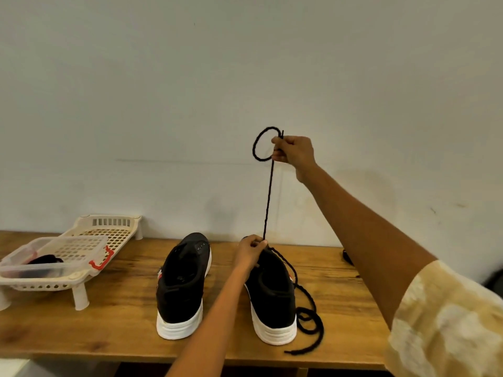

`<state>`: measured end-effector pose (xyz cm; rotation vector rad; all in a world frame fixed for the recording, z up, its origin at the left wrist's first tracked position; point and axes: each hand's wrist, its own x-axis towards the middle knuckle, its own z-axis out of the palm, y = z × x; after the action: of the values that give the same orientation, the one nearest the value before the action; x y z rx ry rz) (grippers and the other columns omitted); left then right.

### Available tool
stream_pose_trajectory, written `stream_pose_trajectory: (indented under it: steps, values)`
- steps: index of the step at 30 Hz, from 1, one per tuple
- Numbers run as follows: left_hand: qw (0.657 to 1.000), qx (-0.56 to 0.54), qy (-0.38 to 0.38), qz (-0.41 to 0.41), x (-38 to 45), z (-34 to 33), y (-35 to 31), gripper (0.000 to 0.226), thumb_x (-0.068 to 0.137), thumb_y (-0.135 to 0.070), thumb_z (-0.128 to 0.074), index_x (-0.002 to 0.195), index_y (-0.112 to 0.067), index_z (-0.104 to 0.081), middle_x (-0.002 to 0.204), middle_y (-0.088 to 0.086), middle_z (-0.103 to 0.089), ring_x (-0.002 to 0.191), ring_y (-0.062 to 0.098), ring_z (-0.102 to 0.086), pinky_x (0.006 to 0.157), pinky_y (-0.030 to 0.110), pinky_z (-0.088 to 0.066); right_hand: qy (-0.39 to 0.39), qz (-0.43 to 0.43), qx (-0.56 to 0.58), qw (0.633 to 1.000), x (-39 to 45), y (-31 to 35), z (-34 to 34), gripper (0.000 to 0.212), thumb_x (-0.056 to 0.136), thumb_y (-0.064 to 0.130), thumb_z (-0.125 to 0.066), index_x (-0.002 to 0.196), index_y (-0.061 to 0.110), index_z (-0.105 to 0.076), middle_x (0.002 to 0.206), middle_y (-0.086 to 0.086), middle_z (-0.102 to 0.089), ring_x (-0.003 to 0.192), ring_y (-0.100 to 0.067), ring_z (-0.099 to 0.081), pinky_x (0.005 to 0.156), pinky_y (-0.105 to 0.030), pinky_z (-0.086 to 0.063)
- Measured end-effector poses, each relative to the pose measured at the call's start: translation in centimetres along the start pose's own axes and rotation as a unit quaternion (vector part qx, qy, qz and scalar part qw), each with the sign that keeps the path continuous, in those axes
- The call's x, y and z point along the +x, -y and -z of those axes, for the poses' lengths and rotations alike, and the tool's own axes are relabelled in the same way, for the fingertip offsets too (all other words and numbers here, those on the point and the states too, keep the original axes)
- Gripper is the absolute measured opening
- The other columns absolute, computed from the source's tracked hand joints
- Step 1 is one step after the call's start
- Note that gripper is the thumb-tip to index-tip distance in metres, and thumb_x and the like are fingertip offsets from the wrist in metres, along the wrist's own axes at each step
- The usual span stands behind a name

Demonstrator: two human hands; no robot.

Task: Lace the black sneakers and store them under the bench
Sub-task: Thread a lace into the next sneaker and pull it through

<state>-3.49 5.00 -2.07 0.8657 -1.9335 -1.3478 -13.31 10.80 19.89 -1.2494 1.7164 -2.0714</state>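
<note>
Head view: right hand (295, 153) pinches lace (268, 197) taut, straight above right sneaker (272, 292); left hand (250, 250), nearer, pinches lace at the far eyelets.

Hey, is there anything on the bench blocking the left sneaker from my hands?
Nothing visible does. The left sneaker stands alone on the bench. The basket sits off to its left, but both hands are busy with the lace.

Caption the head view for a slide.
Right hand pulls a black shoelace up from the right black white-soled sneaker, steadied by the left hand, on a wooden bench.
</note>
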Motion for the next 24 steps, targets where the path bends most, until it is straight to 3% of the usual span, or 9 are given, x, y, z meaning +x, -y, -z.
stream_pose_trajectory:
  steps: [3,6,8,10,13,15,19,21,24]
  values:
    - [0.998,-0.043,-0.034,0.035,-0.3,0.0,0.1,0.016,0.096,-0.023,-0.052,0.095,-0.011,-0.062,0.092,0.008,-0.066,0.073,0.02,-0.061,0.052,0.026,-0.048,-0.023,-0.036,0.002,0.999,-0.9,-2.5,1.4,0.014,0.088,0.009,-0.065,0.092,-0.004,-0.067,0.065,-0.007,-0.058,0.044,-0.009,-0.058,0.054,-0.019,-0.055]
    - [0.994,-0.068,-0.045,0.067,-0.7,0.2,-0.4,0.018,0.101,-0.023,-0.04,0.1,-0.009,-0.05,0.088,0.006,-0.062,0.067,0.017,-0.059,0.05,0.025,-0.047,-0.041,-0.083,-0.041,0.995,-2.2,-6.1,3.1,0.016,0.087,0.009,-0.066,0.073,0.001,-0.063,0.062,-0.009,-0.057,0.045,-0.011,-0.058,0.05,-0.02,-0.055]
    - [0.995,-0.065,-0.043,0.068,-0.7,0.4,-0.8,0.018,0.102,-0.022,-0.039,0.101,-0.006,-0.049,0.085,0.007,-0.062,0.063,0.017,-0.056,0.049,0.025,-0.049,-0.035,-0.134,-0.131,0.982,-3.2,-8.4,4.5,0.019,0.086,0.008,-0.067,0.07,0.001,-0.061,0.058,-0.009,-0.058,0.047,-0.015,-0.058,0.049,-0.021,-0.055]
    - [0.998,-0.007,-0.026,0.055,-0.4,0.5,-1.2,0.02,0.1,-0.02,-0.045,0.107,-0.004,-0.055,0.085,0.009,-0.063,0.061,0.02,-0.057,0.058,0.033,-0.053,0.0,-0.189,-0.24,0.952,-4.2,-10.7,5.7,0.017,0.085,0.007,-0.068,0.071,0.0,-0.061,0.047,-0.007,-0.058,0.036,-0.012,-0.057,0.047,-0.022,-0.053]
    - [0.98,0.197,0.011,-0.005,-0.1,0.8,-2.0,0.027,0.094,-0.017,-0.05,0.117,-0.008,-0.062,0.112,0.011,-0.065,0.091,0.029,-0.063,0.081,0.037,-0.052,0.066,-0.241,-0.349,0.903,-5.5,-13.7,6.5,0.023,0.086,0.007,-0.067,0.066,-0.001,-0.057,0.047,-0.009,-0.059,0.035,-0.013,-0.057,0.046,-0.024,-0.054]
    - [0.946,0.323,0.03,-0.013,-0.3,1.1,-2.5,0.038,0.091,-0.019,-0.046,0.127,-0.012,-0.056,0.128,0.015,-0.051,0.116,0.033,-0.049,0.095,0.039,-0.046,0.109,-0.261,-0.413,0.865,-6.6,-14.9,6.4,0.025,0.088,0.005,-0.064,0.066,0.002,-0.053,0.057,-0.013,-0.058,0.045,-0.019,-0.059,0.057,-0.032,-0.058]
    - [0.913,0.392,0.093,0.063,-0.9,1.2,-3.2,0.052,0.089,-0.031,-0.041,0.137,-0.011,-0.039,0.14,0.019,-0.029,0.13,0.038,-0.025,0.103,0.041,-0.032,0.154,-0.226,-0.521,0.809,-7.5,-15.4,5.9,0.03,0.088,0.01,-0.065,0.065,0.007,-0.046,0.067,-0.011,-0.06,0.06,-0.022,-0.06,0.063,-0.031,-0.053]
    - [0.912,0.394,0.085,0.075,-0.9,1.0,-3.2,0.059,0.089,-0.036,-0.044,0.139,-0.006,-0.033,0.141,0.02,-0.026,0.131,0.038,-0.023,0.104,0.041,-0.031,0.143,-0.188,-0.544,0.805,-7.0,-14.6,5.7,0.017,0.085,0.012,-0.068,0.076,0.003,-0.056,0.083,-0.013,-0.067,0.074,-0.025,-0.066,0.07,-0.034,-0.056]
    - [0.916,0.384,0.058,0.103,-0.9,1.3,-3.5,0.064,0.09,-0.036,-0.051,0.138,-0.001,-0.029,0.14,0.021,-0.028,0.132,0.037,-0.025,0.106,0.039,-0.03,0.127,-0.131,-0.471,0.863,-5.8,-13.1,5.0,0.018,0.085,0.015,-0.068,0.092,-0.002,-0.07,0.086,-0.015,-0.071,0.074,-0.023,-0.065,0.075,-0.031,-0.055]
